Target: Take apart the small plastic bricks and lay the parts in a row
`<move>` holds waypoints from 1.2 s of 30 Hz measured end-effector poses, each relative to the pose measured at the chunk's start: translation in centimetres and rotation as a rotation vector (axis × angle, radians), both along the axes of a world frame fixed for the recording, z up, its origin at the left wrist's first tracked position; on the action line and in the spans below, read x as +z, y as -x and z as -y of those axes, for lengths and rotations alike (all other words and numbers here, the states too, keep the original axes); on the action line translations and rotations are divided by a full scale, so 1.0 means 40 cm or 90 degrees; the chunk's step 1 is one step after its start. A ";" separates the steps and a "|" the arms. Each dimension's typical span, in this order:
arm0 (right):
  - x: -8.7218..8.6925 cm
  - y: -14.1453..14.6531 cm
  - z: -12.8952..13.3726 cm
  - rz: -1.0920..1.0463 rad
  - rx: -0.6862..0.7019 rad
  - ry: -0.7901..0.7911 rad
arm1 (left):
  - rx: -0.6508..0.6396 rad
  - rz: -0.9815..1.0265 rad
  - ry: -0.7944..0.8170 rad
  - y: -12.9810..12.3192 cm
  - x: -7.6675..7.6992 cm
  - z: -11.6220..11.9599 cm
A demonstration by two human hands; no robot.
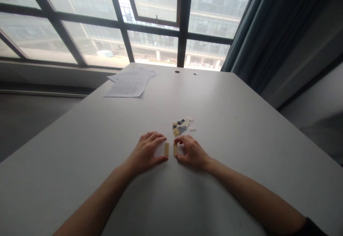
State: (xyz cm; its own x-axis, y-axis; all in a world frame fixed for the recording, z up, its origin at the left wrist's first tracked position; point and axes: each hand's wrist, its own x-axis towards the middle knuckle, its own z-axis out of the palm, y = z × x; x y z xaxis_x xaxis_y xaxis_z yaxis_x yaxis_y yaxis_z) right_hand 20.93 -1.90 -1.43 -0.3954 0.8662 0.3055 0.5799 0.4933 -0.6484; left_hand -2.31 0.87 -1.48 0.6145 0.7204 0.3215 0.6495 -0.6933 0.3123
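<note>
Two tan studded toy building bricks lie on the white table, side by side with a narrow gap between them. Around the left brick curves my left hand, its thumb at the near end and its forefinger just past the far end with a small gap. My right hand pinches the right brick lengthwise between thumb and forefinger. Just beyond the hands is a small cluster of bricks: a yellowish brick, a grey brick, dark pieces and white pieces.
A flat white piece lies apart, right of the cluster. Printed paper sheets overlap at the table's far left. Two small round fittings, one dark, sit near the far edge of the table. Windows stand beyond, with a dark curtain at right.
</note>
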 end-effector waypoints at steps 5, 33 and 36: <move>-0.009 0.007 0.003 -0.002 0.006 -0.002 | 0.004 -0.024 -0.002 -0.009 -0.006 0.006; -0.006 -0.063 -0.001 0.080 -0.027 -0.020 | 0.016 -0.044 -0.028 -0.036 -0.007 0.014; -0.006 -0.081 -0.005 0.064 -0.040 -0.011 | 0.015 -0.045 -0.027 -0.049 -0.006 0.019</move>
State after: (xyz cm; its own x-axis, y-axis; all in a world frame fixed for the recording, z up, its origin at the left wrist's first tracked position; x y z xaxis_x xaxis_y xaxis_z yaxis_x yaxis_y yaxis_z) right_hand 24.16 -1.72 -1.68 -0.3701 0.8849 0.2827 0.6712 0.4651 -0.5772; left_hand -0.34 0.11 -1.72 0.6200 0.7216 0.3079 0.6851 -0.6892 0.2359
